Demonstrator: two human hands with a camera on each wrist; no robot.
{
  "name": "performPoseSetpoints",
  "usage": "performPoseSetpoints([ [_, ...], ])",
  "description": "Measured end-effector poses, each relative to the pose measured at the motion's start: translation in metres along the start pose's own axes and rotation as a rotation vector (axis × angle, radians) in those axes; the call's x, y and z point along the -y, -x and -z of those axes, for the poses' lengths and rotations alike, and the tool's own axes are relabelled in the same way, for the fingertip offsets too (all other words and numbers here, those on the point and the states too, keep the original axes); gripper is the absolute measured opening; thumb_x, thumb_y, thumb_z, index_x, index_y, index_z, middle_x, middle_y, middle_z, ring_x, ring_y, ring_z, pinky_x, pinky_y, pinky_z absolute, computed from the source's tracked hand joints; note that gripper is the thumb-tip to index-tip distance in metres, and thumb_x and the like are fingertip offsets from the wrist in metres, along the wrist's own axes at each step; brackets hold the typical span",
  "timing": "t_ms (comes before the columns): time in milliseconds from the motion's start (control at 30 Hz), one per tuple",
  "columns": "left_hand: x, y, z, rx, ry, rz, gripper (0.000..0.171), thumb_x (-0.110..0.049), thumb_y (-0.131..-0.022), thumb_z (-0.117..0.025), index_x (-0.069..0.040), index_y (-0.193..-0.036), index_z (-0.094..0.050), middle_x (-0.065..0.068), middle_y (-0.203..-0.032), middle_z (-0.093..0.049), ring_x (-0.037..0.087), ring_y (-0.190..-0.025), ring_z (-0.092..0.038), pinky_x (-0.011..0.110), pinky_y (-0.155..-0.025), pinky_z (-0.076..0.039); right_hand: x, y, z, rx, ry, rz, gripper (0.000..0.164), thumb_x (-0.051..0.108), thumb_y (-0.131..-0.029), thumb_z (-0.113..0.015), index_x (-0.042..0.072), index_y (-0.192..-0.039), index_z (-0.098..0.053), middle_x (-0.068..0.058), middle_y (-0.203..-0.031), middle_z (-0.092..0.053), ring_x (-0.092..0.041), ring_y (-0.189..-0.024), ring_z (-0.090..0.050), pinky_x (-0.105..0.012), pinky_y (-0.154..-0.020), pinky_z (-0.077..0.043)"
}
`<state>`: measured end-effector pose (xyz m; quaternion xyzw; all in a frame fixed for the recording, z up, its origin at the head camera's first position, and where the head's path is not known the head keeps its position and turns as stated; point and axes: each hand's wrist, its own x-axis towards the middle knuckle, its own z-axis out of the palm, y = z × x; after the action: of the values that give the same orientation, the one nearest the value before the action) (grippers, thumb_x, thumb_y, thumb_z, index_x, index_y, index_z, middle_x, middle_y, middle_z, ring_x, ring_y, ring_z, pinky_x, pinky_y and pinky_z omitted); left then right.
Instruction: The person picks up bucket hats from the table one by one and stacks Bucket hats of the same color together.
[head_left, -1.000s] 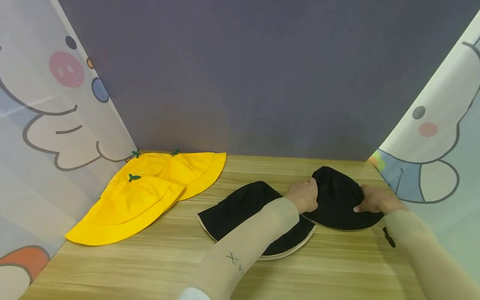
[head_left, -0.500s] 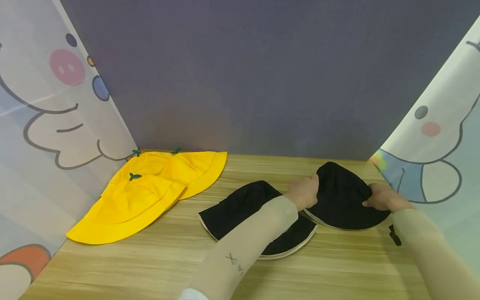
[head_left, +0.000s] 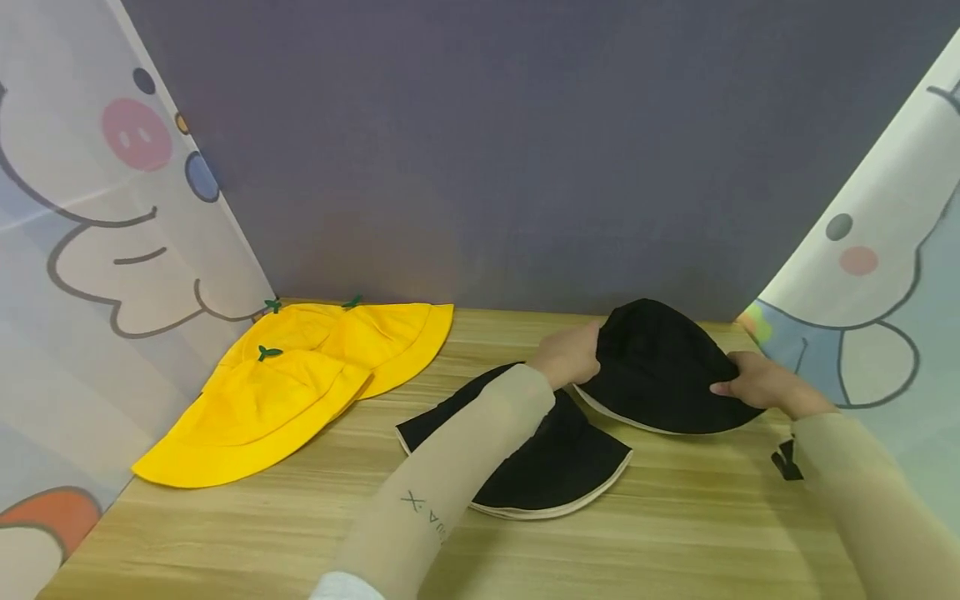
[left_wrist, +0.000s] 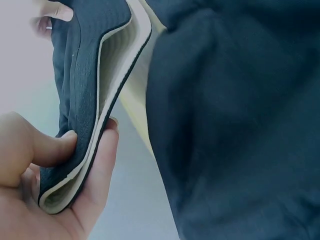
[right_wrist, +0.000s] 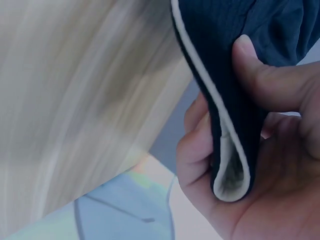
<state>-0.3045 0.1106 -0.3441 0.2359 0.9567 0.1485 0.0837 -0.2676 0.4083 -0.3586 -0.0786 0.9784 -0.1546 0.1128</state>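
A black bucket hat with a pale lining is held between both hands at the right, slightly raised over the table. My left hand grips its left side; in the left wrist view the thumb and fingers pinch the folded brim. On the opposite side my right hand pinches the brim, thumb on the black cloth and fingers behind, as the right wrist view shows. A second black bucket hat lies flat in front, partly covered by my left forearm.
Three yellow hats with green sprouts overlap at the left on the wooden table. A small black strap is beside my right forearm. A grey panel stands behind, with cartoon-printed walls on both sides.
Both hands have lifted the black bucket hat and carried it a little left and back. Its lower rim is now higher and more of it shows. The other hats have not moved.
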Motion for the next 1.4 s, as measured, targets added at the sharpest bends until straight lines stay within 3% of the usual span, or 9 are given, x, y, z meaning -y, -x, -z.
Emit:
performPoseSetpoints([
  [133,0.019,0.008,0.008,0.017,0.086,-0.011,0.06,-0.021,-0.092,-0.051,-0.021,-0.145,-0.022,-0.004,-0.126,-0.051,0.01,-0.074,-0.052,0.026,-0.053,-0.042,0.014,-0.003,0.0,0.027,-0.006,0.013,0.068,0.038,-0.086,-0.061,-0.018,-0.12,-0.04,-0.031,-0.108,-0.053,-0.047,-0.098,-0.049,-0.055,-0.08,-0.042],
  [233,0.031,0.013,0.013,0.024,0.155,-0.035,0.058,-0.021,-0.094,-0.048,-0.019,-0.145,-0.02,-0.001,-0.099,-0.062,0.012,-0.057,-0.05,0.026,-0.046,-0.039,0.023,-0.004,0.001,0.054,-0.023,0.012,0.072,0.04,-0.088,-0.059,-0.017,-0.125,-0.035,-0.033,-0.114,-0.049,-0.048,-0.103,-0.045,-0.056,-0.081,-0.041],
  [333,0.04,0.017,0.018,0.02,0.227,-0.063,0.056,-0.018,-0.095,-0.046,-0.016,-0.144,-0.021,0.003,-0.078,-0.06,0.015,-0.045,-0.05,0.026,-0.042,-0.041,0.03,-0.005,0.003,0.051,-0.046,0.021,0.071,0.04,-0.088,-0.058,-0.016,-0.126,-0.034,-0.033,-0.116,-0.048,-0.048,-0.104,-0.045,-0.056,-0.082,-0.04],
  [433,0.048,0.022,0.023,0.004,0.268,-0.076,0.053,-0.017,-0.095,-0.046,-0.015,-0.143,-0.023,0.006,-0.102,-0.06,0.015,-0.047,-0.053,0.027,-0.045,-0.046,0.036,-0.007,0.005,0.038,-0.058,0.039,0.07,0.041,-0.087,-0.058,-0.013,-0.126,-0.036,-0.031,-0.116,-0.049,-0.047,-0.105,-0.045,-0.056,-0.083,-0.04],
  [567,0.057,0.03,0.029,0.006,0.271,-0.081,0.053,-0.018,-0.095,-0.046,-0.015,-0.143,-0.024,0.008,-0.134,-0.042,0.015,-0.05,-0.055,0.027,-0.048,-0.048,0.044,-0.009,0.003,0.035,-0.061,0.059,0.071,0.041,-0.087,-0.059,-0.013,-0.127,-0.035,-0.031,-0.118,-0.048,-0.047,-0.107,-0.043,-0.056,-0.085,-0.039],
  [800,0.07,0.045,0.035,0.017,0.258,-0.091,0.053,-0.018,-0.094,-0.048,-0.013,-0.142,-0.025,0.008,-0.138,-0.038,0.015,-0.052,-0.055,0.025,-0.048,-0.047,0.059,-0.009,0.001,0.04,-0.114,0.096,0.065,0.035,-0.087,-0.061,-0.012,-0.126,-0.038,-0.027,-0.117,-0.051,-0.042,-0.107,-0.046,-0.054,-0.087,-0.039],
  [1067,0.097,0.064,0.039,0.018,0.308,-0.075,0.054,-0.016,-0.093,-0.051,-0.013,-0.141,-0.028,0.008,-0.137,-0.039,0.011,-0.076,-0.056,0.025,-0.051,-0.049,0.085,-0.009,-0.001,0.04,-0.13,0.159,0.055,0.027,-0.085,-0.064,-0.01,-0.121,-0.044,-0.019,-0.109,-0.057,-0.034,-0.101,-0.051,-0.051,-0.085,-0.041],
  [1200,0.11,0.073,0.04,0.008,0.308,-0.088,0.049,-0.016,-0.092,-0.051,-0.012,-0.138,-0.032,0.009,-0.129,-0.044,0.013,-0.076,-0.056,0.026,-0.052,-0.049,0.098,-0.011,-0.004,0.059,-0.151,0.178,0.052,0.026,-0.086,-0.063,-0.008,-0.12,-0.045,-0.016,-0.108,-0.057,-0.031,-0.1,-0.052,-0.049,-0.084,-0.042],
  [1400,0.127,0.089,0.042,-0.007,0.31,-0.119,0.051,-0.014,-0.092,-0.05,-0.009,-0.139,-0.03,0.01,-0.131,-0.043,0.012,-0.072,-0.057,0.026,-0.055,-0.049,0.115,-0.009,-0.008,0.085,-0.205,0.195,0.046,0.023,-0.087,-0.062,-0.005,-0.12,-0.046,-0.013,-0.109,-0.057,-0.027,-0.1,-0.052,-0.047,-0.085,-0.042],
])
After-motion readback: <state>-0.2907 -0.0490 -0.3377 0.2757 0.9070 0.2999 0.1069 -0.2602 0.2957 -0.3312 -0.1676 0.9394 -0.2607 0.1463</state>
